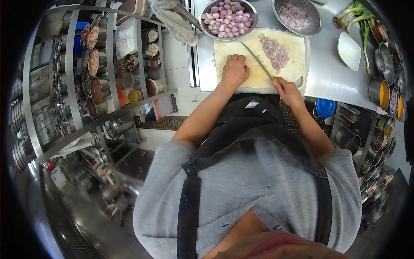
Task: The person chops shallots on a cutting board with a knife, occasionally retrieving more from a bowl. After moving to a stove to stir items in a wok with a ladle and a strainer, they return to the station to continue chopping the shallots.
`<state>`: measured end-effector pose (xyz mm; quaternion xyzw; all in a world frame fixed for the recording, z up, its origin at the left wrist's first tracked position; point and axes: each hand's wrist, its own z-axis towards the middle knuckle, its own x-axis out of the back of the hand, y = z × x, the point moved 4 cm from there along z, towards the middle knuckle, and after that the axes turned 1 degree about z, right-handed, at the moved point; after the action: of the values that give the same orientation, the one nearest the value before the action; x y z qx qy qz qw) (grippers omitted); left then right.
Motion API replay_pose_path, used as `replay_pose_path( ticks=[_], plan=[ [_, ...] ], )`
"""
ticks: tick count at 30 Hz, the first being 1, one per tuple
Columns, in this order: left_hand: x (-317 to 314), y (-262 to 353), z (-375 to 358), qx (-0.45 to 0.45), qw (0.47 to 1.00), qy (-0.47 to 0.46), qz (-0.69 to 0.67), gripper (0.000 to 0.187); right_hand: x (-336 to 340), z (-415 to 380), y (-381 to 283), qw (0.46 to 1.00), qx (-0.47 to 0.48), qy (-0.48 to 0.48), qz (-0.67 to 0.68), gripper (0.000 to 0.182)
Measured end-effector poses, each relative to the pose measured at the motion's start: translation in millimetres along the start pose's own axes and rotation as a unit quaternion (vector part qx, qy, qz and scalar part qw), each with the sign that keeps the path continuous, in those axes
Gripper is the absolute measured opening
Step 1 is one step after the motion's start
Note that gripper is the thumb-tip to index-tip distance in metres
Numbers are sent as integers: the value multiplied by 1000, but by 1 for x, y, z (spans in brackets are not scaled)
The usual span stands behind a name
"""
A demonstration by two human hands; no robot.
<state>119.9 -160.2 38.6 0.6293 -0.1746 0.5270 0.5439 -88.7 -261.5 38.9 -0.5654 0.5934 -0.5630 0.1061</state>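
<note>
A knife (257,61) with a yellow handle lies diagonally over the cutting board (222,49), its tip toward the bowl of shallots. My right hand (288,91) is closed round the handle at the board's near edge. On the board's left half rests my left hand (235,70), fingers curled; whether something small is under them is hidden. Sliced shallots (275,54) form a pile on the right of the blade. Behind the board stands a metal bowl (202,25) full of whole peeled shallots (227,18).
A colander (317,26) with sliced shallots stands behind the board on the right. Farther right are a white dish (349,51), green onions (365,36) and several metal containers. A grey towel (171,19) hangs at the left, beside a rack (110,113) of food containers.
</note>
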Motion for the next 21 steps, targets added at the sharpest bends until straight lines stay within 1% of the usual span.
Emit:
replay_pose_path(
  ticks=[1,3,4,5,10,12,13,15,17,21],
  plan=[
    [2,-1,-1,-1,1000,0,0,17,0,0,-3,1000,13,-1,-15,33],
    [8,-3,-10,22,999,-28,32,18,-3,0,-13,999,26,-3,-28,32],
    [12,-2,-15,23,999,-29,33,18,-5,-2,-25,999,40,-22,-24,31],
    [17,-2,-20,33,999,-18,18,19,-8,-2,-33,997,55,-42,-20,30],
    [22,-13,-31,69,997,3,-42,18,-23,-1,-38,995,81,-46,-16,29],
    [21,-14,-29,22,998,-1,-64,16,-24,1,-43,995,85,-52,-25,29],
    [20,-16,-28,24,998,0,-63,16,-23,2,-45,995,89,-45,-20,30],
    [18,-15,-26,0,998,21,-62,14,-26,9,-47,995,92,-38,-14,31],
    [16,-16,-26,-3,998,25,-63,13,-34,23,-48,993,101,-50,-34,30],
    [17,-16,-26,-8,997,24,-70,10,-38,33,-55,994,89,-51,-43,30]
  ],
)
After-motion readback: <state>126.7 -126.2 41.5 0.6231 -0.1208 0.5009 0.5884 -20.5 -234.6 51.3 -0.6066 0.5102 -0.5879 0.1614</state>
